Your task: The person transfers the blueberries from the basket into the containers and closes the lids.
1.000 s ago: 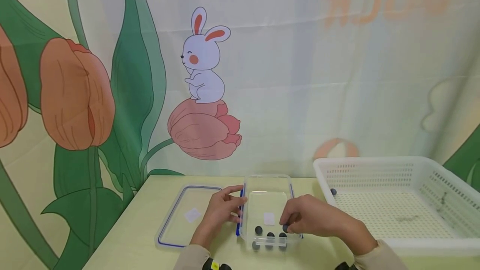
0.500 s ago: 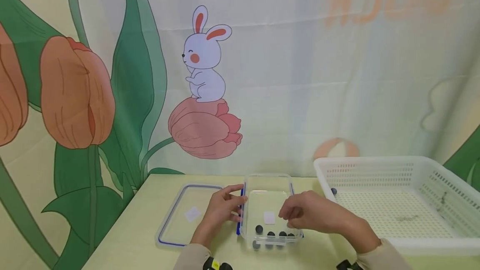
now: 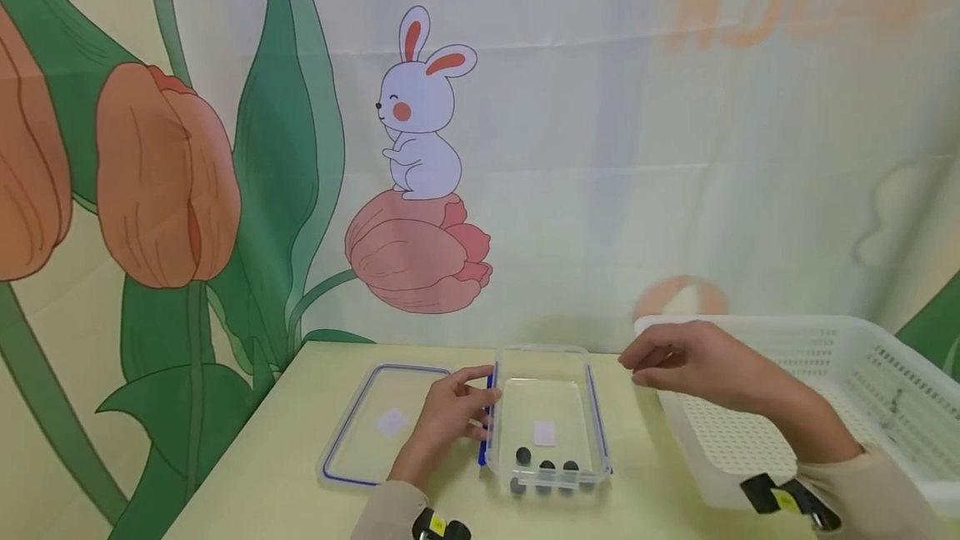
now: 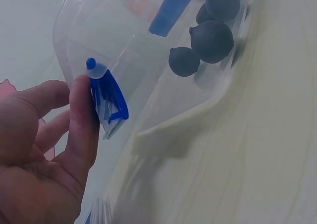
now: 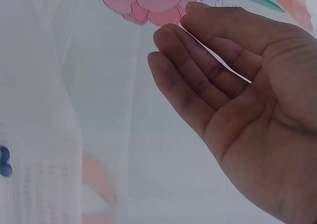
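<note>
A clear plastic box (image 3: 544, 402) with blue clips stands uncovered on the table. Inside its near end lie several dark round berries (image 3: 523, 456), which look like blueberries; the left wrist view shows small nubs on these berries (image 4: 212, 41). My left hand (image 3: 442, 417) holds the box's left rim, thumb and fingers meeting beside a blue clip (image 4: 110, 97). To the right of the box, my right hand (image 3: 701, 363) hovers in front of the white basket's left side. Its fingers are loosely curved around nothing, as the right wrist view shows.
Left of the box lies a clear lid (image 3: 367, 419) with a blue seal. The large white perforated basket (image 3: 705, 461) occupies the table's right side; a few dark blue berries (image 5: 5, 160) show at it in the right wrist view. A printed curtain (image 3: 585, 190) hangs behind the table.
My right hand has let go of a berry in the box's near right corner, then risen and moved right toward the basket. The left hand stays at the box.
</note>
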A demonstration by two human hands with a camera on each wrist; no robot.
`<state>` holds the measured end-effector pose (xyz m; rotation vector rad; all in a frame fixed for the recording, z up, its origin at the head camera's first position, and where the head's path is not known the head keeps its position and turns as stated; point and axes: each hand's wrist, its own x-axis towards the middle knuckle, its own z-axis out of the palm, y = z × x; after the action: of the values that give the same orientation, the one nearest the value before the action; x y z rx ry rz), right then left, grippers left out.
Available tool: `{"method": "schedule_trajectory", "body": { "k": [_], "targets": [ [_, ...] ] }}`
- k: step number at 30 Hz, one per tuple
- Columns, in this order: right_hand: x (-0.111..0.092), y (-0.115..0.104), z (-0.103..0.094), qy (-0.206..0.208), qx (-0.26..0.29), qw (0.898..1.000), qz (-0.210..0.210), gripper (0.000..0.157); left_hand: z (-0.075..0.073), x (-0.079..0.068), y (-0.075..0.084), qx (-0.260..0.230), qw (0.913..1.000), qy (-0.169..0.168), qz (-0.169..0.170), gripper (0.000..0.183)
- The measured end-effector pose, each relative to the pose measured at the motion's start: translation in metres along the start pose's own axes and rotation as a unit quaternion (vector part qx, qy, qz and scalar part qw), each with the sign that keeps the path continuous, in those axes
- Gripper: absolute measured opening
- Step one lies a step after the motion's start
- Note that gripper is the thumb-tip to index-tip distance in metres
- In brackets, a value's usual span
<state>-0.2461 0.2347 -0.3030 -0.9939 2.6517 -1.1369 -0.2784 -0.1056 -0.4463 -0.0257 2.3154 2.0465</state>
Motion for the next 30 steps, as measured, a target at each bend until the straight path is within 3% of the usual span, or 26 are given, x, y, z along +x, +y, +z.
{"method": "schedule_trajectory", "body": {
  "k": [6,12,23,30],
  "targets": [
    [0.001,0.02,-0.037,0.014,-0.044,0.999,0.017,0.02,0.0,0.0,-0.001,0.002,1.0,0.003,-0.002,0.045],
    [0.008,0.051,-0.052,0.026,-0.066,0.996,0.055,0.02,0.0,0.001,-0.002,0.001,1.0,0.004,-0.002,0.046],
    [0.014,0.126,-0.05,0.016,0.003,0.993,0.114,0.032,-0.001,0.001,-0.002,-0.017,0.9998,-0.008,0.01,0.048],
    [0.016,0.155,-0.045,0.0,0.031,0.991,0.132,0.035,-0.002,0.002,-0.003,-0.015,0.9998,-0.008,0.013,0.048]
  ]
}}
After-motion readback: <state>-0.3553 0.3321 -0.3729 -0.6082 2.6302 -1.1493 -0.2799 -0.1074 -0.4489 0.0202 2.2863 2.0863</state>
